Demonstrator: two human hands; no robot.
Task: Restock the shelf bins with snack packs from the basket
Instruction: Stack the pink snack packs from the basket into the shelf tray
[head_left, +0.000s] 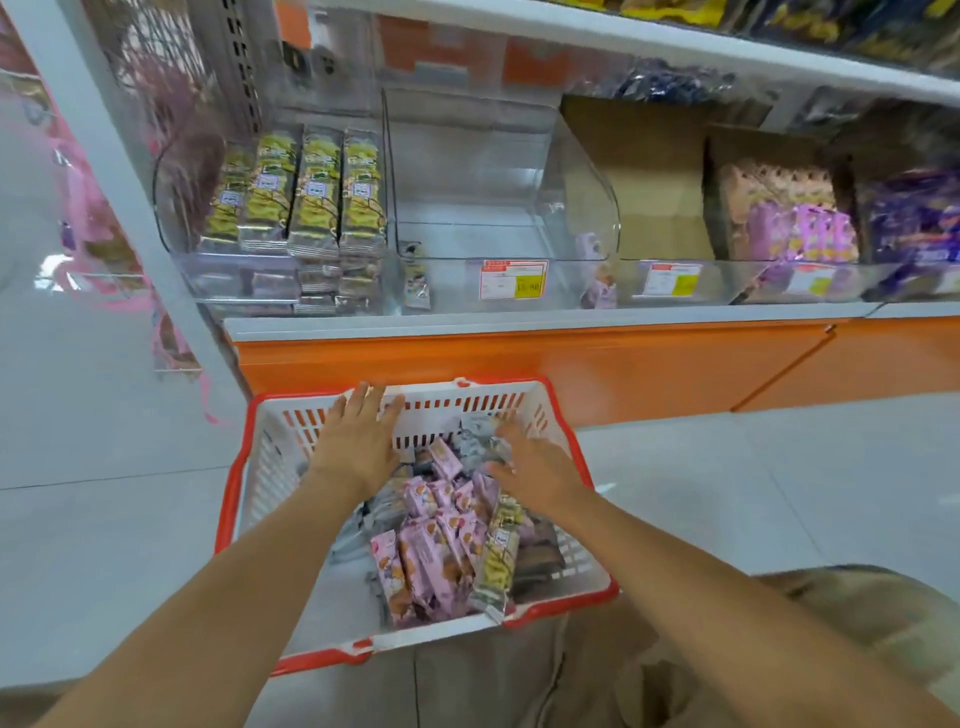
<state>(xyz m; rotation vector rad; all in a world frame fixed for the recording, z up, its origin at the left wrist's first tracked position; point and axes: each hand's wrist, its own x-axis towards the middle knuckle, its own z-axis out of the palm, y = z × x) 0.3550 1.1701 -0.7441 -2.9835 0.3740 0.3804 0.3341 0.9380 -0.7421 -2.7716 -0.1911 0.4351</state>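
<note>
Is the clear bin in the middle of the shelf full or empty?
Nearly empty. Through the middle bin the bare floor shows; only one small pack stands at its front left corner.

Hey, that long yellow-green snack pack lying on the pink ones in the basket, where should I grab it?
Probably pinch the long yellow-green snack pack across its narrow middle, coming from above with the right hand. It lies on top of the pink snack packs, long sides exposed, near the red-rimmed white plastic basket's right wall.

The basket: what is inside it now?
The basket holds pink snack packs, one yellow pack and grey packs. What lies beneath the pile is covered.
</note>
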